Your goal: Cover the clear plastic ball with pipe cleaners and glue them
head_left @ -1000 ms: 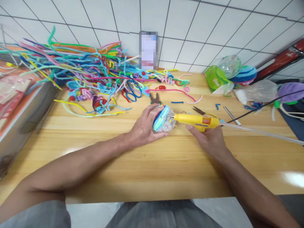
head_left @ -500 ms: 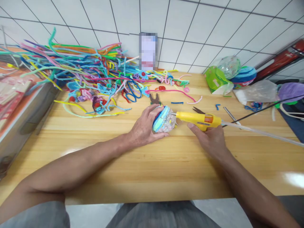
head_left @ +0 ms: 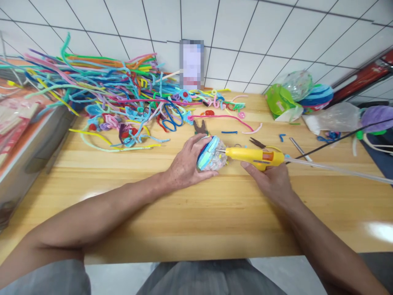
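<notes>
A small striped ball (head_left: 211,159) was gripped by the left hand (head_left: 188,160), with a yellow glue gun (head_left: 247,155) aimed at it by the right hand (head_left: 275,179).
The ball was held mid-table (head_left: 184,225), clasped between fingers and thumb; the gun's handle was enclosed by the right hand, its nozzle pointed left. Pliers (head_left: 200,128) were placed just beyond the left fingers, a dark-bladed tool (head_left: 257,142) just beyond the gun. The far left was crowded by tangled pipe cleaners (head_left: 101,82); the right was crossed by a black cord (head_left: 350,135), near a green packet (head_left: 280,101).
</notes>
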Action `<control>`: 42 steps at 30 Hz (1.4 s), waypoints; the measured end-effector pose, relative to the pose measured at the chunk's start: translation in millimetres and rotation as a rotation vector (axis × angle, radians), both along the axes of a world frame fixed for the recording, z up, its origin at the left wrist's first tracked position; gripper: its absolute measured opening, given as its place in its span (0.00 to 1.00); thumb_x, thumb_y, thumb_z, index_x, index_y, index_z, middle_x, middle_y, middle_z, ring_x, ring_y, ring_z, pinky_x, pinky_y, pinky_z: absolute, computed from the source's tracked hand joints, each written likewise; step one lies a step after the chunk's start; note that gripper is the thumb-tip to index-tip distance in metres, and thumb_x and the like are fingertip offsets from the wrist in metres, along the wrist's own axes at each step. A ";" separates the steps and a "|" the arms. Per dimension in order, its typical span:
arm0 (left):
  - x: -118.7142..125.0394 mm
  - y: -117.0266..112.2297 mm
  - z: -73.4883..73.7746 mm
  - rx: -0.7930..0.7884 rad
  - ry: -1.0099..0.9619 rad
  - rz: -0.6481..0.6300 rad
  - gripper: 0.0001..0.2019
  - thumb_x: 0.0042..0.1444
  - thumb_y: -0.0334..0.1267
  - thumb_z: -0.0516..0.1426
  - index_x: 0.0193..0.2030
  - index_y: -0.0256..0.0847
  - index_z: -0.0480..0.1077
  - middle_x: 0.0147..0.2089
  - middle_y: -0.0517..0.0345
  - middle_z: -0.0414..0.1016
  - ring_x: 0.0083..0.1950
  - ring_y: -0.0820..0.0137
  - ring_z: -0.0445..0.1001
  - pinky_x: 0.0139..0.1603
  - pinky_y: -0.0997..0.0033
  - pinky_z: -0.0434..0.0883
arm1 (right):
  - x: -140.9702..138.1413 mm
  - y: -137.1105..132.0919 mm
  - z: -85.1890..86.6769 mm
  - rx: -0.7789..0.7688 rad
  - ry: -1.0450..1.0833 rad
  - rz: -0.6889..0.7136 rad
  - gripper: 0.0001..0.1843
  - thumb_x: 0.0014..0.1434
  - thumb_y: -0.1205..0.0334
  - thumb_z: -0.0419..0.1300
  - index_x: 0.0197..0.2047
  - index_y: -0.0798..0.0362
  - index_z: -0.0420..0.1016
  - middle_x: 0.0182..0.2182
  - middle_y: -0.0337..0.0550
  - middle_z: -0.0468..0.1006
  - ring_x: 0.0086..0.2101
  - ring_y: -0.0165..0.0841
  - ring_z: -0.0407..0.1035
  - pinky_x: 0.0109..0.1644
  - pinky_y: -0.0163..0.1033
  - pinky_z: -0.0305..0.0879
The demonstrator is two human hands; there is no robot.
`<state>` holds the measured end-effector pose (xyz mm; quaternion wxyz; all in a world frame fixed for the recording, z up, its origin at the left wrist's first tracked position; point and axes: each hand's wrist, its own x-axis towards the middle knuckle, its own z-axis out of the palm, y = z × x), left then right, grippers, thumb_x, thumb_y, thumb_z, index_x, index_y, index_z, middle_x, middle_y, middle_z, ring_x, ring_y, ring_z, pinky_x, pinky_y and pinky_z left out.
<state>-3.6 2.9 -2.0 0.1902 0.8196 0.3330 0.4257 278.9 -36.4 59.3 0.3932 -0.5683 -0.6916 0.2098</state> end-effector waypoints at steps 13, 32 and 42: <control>0.6 0.4 0.1 0.034 0.000 -0.004 0.51 0.58 0.60 0.72 0.80 0.48 0.53 0.74 0.36 0.65 0.77 0.44 0.66 0.77 0.35 0.70 | -4.4 -1.0 3.9 0.040 -0.031 0.002 0.10 0.63 0.47 0.71 0.40 0.43 0.84 0.37 0.43 0.90 0.39 0.49 0.86 0.44 0.51 0.85; -0.3 0.6 0.4 0.004 0.011 -0.008 0.51 0.58 0.60 0.72 0.80 0.49 0.53 0.75 0.37 0.64 0.78 0.44 0.66 0.79 0.35 0.68 | -3.6 -1.4 0.5 0.015 -0.022 0.005 0.15 0.63 0.42 0.71 0.39 0.44 0.78 0.32 0.42 0.87 0.32 0.46 0.83 0.39 0.49 0.83; 1.3 0.7 -0.8 0.054 -0.015 -0.002 0.50 0.59 0.62 0.71 0.80 0.48 0.54 0.74 0.36 0.65 0.77 0.45 0.66 0.78 0.36 0.69 | 0.6 -0.8 -2.2 0.059 -0.020 -0.011 0.13 0.63 0.46 0.71 0.44 0.44 0.81 0.38 0.44 0.89 0.39 0.48 0.85 0.47 0.52 0.84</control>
